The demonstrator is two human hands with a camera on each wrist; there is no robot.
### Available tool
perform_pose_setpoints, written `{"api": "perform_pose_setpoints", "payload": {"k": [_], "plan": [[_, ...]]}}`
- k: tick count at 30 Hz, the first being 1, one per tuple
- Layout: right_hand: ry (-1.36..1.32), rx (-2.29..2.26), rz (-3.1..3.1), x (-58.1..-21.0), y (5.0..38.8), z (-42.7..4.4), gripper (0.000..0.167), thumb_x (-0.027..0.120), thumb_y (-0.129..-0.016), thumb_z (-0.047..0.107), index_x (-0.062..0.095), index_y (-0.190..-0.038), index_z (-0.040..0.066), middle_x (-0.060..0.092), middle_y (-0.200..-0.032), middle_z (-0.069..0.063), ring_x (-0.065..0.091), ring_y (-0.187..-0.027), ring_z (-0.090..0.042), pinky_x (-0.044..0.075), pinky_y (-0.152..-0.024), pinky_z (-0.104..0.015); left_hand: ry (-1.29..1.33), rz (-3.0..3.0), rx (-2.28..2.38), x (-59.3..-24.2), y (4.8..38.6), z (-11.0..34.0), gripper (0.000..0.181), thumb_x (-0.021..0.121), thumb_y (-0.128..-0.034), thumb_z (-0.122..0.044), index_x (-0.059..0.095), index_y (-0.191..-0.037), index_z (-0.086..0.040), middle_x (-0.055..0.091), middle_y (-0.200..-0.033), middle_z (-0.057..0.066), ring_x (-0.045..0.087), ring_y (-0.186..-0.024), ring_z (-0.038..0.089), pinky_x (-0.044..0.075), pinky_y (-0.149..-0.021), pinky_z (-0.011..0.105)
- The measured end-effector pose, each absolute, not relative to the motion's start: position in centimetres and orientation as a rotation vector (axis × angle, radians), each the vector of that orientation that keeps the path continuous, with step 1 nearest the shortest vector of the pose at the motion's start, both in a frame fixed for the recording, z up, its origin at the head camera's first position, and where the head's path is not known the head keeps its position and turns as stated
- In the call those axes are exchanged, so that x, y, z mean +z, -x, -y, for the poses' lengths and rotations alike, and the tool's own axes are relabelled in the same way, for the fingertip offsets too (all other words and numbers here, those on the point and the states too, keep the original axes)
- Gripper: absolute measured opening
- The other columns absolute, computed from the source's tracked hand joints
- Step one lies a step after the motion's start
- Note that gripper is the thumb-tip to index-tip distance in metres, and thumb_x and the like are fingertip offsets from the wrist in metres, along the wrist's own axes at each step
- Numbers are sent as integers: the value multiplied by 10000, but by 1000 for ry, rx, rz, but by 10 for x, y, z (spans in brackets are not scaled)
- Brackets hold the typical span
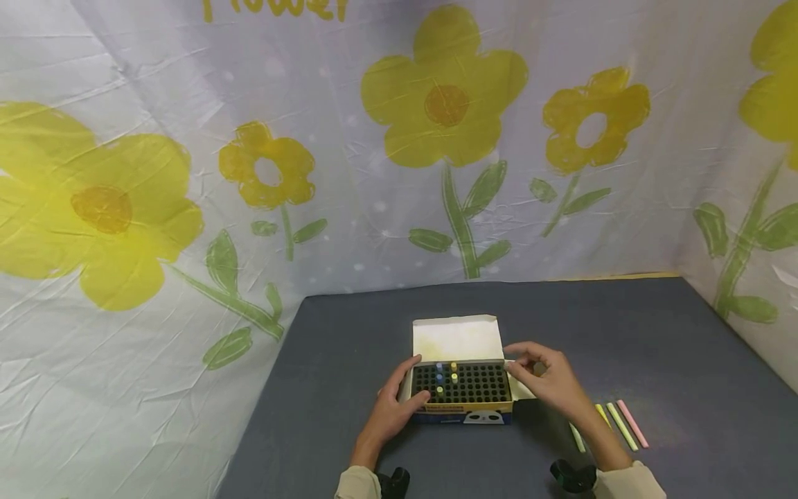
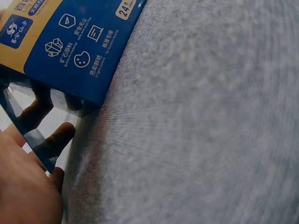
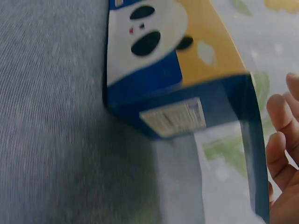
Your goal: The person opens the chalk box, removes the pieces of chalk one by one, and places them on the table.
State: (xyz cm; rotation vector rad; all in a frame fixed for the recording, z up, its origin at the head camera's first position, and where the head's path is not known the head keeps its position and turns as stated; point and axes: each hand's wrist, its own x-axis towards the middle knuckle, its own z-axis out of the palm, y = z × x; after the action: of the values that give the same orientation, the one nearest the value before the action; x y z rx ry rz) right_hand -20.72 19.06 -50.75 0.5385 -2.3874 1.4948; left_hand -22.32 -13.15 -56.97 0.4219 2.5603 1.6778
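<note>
An opened blue and yellow box (image 1: 461,409) with a panda print holds a black grid of holes (image 1: 480,383); several blue and yellow chalk ends (image 1: 454,378) show in its left part. My left hand (image 1: 389,414) grips the box's left end, thumb at the front and a finger at the back corner. In the left wrist view that hand (image 2: 28,182) is behind the side flap (image 2: 35,140). My right hand (image 1: 555,381) is bent at the box's back right corner, beside the right flap (image 3: 254,163); no chalk shows in its fingers (image 3: 280,149).
Right of the box, partly behind my right forearm, lie pale green chalk (image 1: 622,426), pink chalk (image 1: 632,423), yellow chalk (image 1: 602,414) and another green stick (image 1: 578,438). The lid (image 1: 458,338) stands raised behind the grid. A flower-printed curtain (image 1: 349,208) hangs behind the dark table (image 1: 299,388).
</note>
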Motion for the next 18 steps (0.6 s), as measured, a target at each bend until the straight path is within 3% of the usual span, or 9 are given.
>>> {"api": "perform_pose_setpoints", "payload": {"k": [6, 8, 13, 18], "plan": [[-758, 1474, 2366, -508, 217, -167, 238, 722, -924, 37, 699, -1158, 1, 680, -777, -52, 590, -547, -125, 477, -592, -270, -428, -2556, 1681, -570, 224, 132, 648, 704, -950, -400, 402, -1521, -459, 365, -1638, 27, 370, -1492, 368, 389, -1064, 669], [-765, 1451, 2393, -508, 218, -160, 225, 730, -921, 54, 710, -1144, 23, 672, -776, 2, 574, -546, -75, 457, -678, -278, -431, -2550, 1686, -570, 224, 132, 650, 704, -950, -402, 400, -1522, -459, 360, -1640, 27, 366, -1495, 366, 387, -1068, 666], [-743, 1346, 2481, -507, 220, -143, 197, 761, -902, 108, 748, -1097, 88, 661, -766, 124, 564, -628, 22, 328, -854, -415, -435, -2536, 1698, -570, 224, 132, 654, 706, -949, -398, 402, -1524, -452, 358, -1641, 28, 363, -1497, 369, 389, -1069, 663], [-762, 1270, 2548, -506, 221, -130, 183, 772, -894, 121, 759, -1076, 117, 669, -748, 140, 559, -646, 46, 293, -853, -473, -429, -2532, 1700, -572, 225, 132, 650, 707, -950, -394, 404, -1521, -458, 365, -1637, 20, 374, -1489, 366, 398, -1063, 659]]}}
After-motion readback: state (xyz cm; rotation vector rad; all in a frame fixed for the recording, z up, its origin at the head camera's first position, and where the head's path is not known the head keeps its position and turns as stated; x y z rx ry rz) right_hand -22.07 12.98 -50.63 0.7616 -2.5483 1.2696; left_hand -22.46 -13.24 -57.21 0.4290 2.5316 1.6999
